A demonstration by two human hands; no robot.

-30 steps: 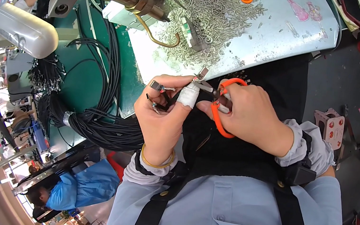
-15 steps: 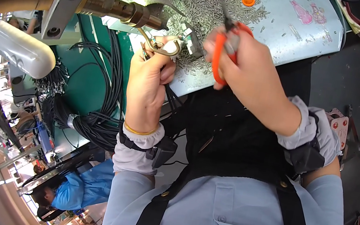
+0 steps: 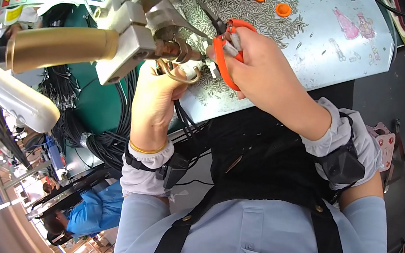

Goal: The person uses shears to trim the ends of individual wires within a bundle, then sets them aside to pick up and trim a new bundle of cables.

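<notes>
My right hand [image 3: 257, 63] is closed round a pair of orange-handled scissors [image 3: 220, 56]. Their dark, narrow blades point away to the upper left, over the heap of metal pieces. My left hand [image 3: 156, 96] is closed below a brass-coloured machine nozzle [image 3: 185, 54], next to a curved brass tube [image 3: 171, 73]. Black cables [image 3: 187, 118] run down from beneath its fingers; the grip itself is partly hidden by the tube. Small white connector pieces [image 3: 212, 67] lie between the two hands, close to the nozzle tip.
Many small silvery pins [image 3: 285, 27] cover the pale metal tray [image 3: 305, 63], with two orange caps [image 3: 283, 10] among them. A thick brass-coloured machine arm [image 3: 64, 48] reaches in from the left. Coiled black cables [image 3: 102, 141] lie on the green mat [image 3: 93, 83]. Another person in blue [image 3: 95, 213] sits at lower left.
My right hand has moved left with the scissors, nearer the nozzle and my left hand. My left hand has shifted slightly left and nearer to me. The machine arm appears lower and larger.
</notes>
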